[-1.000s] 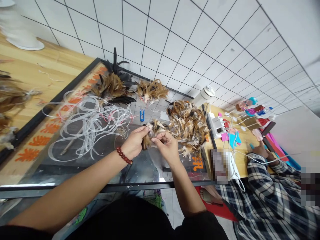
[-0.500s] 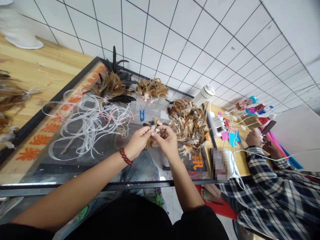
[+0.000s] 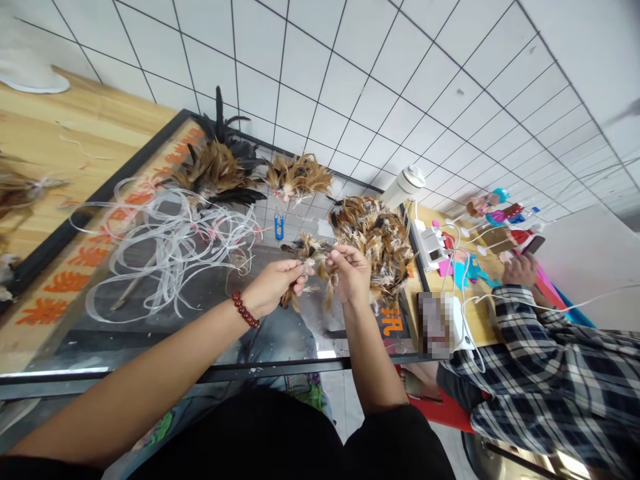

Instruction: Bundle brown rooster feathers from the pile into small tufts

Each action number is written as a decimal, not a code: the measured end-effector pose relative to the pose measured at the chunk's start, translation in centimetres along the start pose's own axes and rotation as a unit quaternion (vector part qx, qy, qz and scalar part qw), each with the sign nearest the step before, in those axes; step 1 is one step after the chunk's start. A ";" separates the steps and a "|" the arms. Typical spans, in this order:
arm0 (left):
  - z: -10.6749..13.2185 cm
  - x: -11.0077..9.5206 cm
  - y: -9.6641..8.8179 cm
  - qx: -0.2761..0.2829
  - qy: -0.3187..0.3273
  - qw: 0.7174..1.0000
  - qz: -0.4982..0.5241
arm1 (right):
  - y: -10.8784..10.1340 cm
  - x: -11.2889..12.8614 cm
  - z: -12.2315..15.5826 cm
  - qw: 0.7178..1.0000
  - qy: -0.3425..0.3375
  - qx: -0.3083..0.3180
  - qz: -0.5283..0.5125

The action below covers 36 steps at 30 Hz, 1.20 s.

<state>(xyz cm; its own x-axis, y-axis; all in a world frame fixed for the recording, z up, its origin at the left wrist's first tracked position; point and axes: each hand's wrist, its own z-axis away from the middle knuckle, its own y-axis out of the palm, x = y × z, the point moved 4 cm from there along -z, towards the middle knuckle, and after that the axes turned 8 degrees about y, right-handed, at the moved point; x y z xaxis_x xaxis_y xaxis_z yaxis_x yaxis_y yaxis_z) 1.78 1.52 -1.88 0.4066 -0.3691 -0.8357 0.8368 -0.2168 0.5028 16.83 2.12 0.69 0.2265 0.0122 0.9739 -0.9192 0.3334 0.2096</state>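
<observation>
Grip of the left hand (image 3: 275, 288) has thumb and fingertips pinched on the pale base of a small feather bundle (image 3: 311, 248), held just above the glass-topped counter (image 3: 120, 350). Most tips fan toward the wall, some leaning left, while a few brown ones hang toward the near edge; the fingers hide too much of the bundle for its long axis to be certain. On its right, the right hand (image 3: 353, 275) pinches brown feathers (image 3: 329, 293) whose tips point down toward the wearer.

Around them, from the left: a tangle of white ribbon (image 3: 165, 247) sprawls near the left hand, crowding that side. Behind it sits a black-and-brown bunch (image 3: 215, 167), then blue snips (image 3: 279, 227) and a brown bunch (image 3: 299, 175) near the wall. A large feather pile (image 3: 375, 240) lies right behind the right hand, partly covered by it. Farther right come a white tumbler (image 3: 404, 187), a power strip (image 3: 431, 245) and a co-worker's plaid sleeve (image 3: 523, 327).
</observation>
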 end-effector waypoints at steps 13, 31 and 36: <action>-0.1 -1.1 -0.8 -0.111 0.092 0.989 -0.023 | 2.0 -0.4 3.2 0.942 -0.113 0.084 0.305; 0.5 -1.4 0.3 -0.022 0.136 0.977 -0.162 | 1.2 -0.6 1.9 0.970 -0.041 0.113 0.210; 0.7 -1.4 0.7 0.013 0.106 0.987 -0.117 | 0.9 -0.1 1.3 0.966 -0.026 0.182 0.183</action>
<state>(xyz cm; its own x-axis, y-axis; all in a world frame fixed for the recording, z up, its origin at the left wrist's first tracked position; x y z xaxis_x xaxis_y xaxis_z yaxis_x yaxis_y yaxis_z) 1.56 1.27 -0.25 0.2720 -0.1097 -0.9560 0.9088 -0.2974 0.2927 15.59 1.16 0.88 -0.1430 0.0151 0.9896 -0.9891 -0.0369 -0.1424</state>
